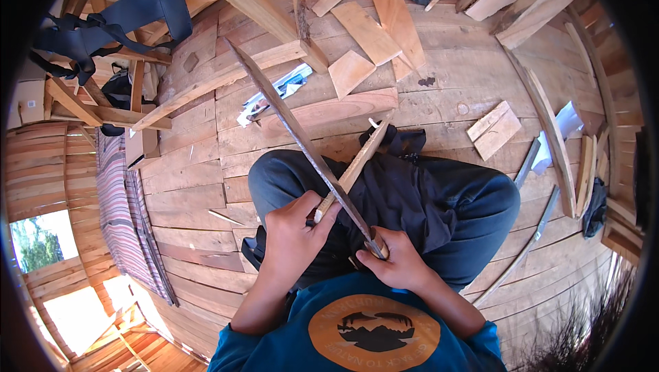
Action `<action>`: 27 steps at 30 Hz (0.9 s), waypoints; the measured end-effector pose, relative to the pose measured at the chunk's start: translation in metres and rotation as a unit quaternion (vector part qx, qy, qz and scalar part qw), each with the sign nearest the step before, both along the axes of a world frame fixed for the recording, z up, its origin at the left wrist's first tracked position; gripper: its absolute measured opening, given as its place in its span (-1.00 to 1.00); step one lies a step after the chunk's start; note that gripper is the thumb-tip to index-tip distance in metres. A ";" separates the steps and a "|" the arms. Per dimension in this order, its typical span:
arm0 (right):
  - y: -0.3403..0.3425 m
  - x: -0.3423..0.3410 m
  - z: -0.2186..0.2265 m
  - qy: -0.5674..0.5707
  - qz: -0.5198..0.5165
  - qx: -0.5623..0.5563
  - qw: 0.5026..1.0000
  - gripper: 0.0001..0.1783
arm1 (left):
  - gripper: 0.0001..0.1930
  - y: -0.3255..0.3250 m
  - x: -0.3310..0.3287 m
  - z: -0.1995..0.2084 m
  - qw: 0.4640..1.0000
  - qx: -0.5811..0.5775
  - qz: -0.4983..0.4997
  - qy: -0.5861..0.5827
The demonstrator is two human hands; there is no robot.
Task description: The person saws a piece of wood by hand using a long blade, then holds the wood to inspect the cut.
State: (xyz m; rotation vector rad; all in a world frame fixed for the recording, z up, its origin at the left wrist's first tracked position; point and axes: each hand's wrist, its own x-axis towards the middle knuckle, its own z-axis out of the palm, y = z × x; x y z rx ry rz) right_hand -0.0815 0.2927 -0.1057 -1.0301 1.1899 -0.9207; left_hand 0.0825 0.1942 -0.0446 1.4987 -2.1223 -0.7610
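Note:
My right hand is closed around the handle of a machete, low in front of my body. Its long dark blade slants up and to the left. My left hand pinches the near end of a pale, narrow wooden stick, which tapers toward its far tip. The blade crosses over the stick just beyond my left fingers; whether the two touch, I cannot tell. Under both lies a dark cloth draped over my crossed legs.
Several board offcuts lie ahead on the plank floor. A wooden beam runs across the far left, near a blue-and-white packet. A striped cloth lies at left. Long wood pieces lean at right.

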 end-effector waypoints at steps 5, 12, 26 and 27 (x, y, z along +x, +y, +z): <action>0.001 -0.013 -0.010 0.018 0.015 0.061 0.998 -0.78 | -0.81 0.009 0.011 -0.014 1.000 0.000 -0.022 0.000; 0.001 -0.012 -0.006 0.028 0.036 0.055 0.997 -0.78 | -0.83 0.018 0.010 -0.021 0.997 0.034 -0.019 0.060; -0.004 -0.005 -0.009 0.041 0.025 0.061 0.997 -0.79 | -0.85 0.023 0.015 -0.030 1.000 0.013 -0.010 0.012; -0.006 -0.004 -0.007 0.051 0.022 0.055 0.997 -0.80 | -0.85 0.023 0.015 -0.031 1.000 0.018 -0.008 0.002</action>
